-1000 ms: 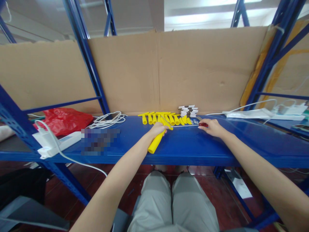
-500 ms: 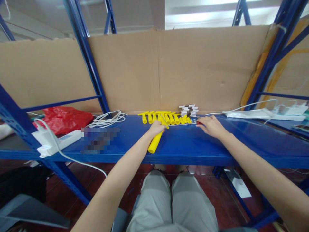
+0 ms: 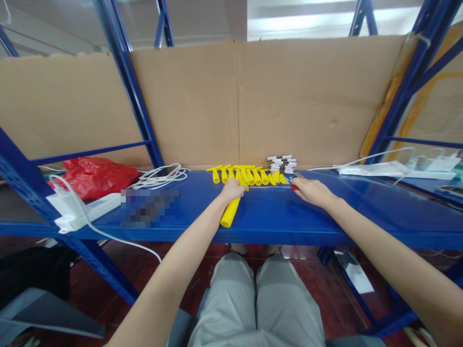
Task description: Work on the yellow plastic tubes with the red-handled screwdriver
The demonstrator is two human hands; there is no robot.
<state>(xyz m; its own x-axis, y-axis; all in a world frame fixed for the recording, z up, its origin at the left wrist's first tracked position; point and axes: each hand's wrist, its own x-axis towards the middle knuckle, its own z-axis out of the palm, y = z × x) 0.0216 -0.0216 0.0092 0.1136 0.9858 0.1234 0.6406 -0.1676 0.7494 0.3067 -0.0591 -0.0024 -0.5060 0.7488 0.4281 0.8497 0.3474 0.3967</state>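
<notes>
My left hand (image 3: 232, 191) is closed around a yellow T-shaped plastic handle (image 3: 229, 215), its round open end angled toward the table's front edge. My right hand (image 3: 311, 191) grips the red handle of a screwdriver (image 3: 293, 187). Its thin metal shaft runs level to the left, toward the yellow piece; my left fingers hide where the two meet. Just behind my hands lies a row of several similar yellow T-shaped handles (image 3: 257, 178). Small yellow wedge-shaped pieces (image 3: 276, 177) lie at that row's right end, near my right fingers.
White-and-dark bundles (image 3: 283, 164) are stacked by the cardboard wall (image 3: 307, 101). On the left of the blue table (image 3: 282, 217) lie a red plastic bag (image 3: 96, 178), coiled white cable (image 3: 161, 177) and a power strip (image 3: 90, 210). Another white strip (image 3: 376, 169) is at right.
Both hands stay in nearly the same places. My right hand and fingers have turned slightly on the red screwdriver handle. The view has shifted a little.
</notes>
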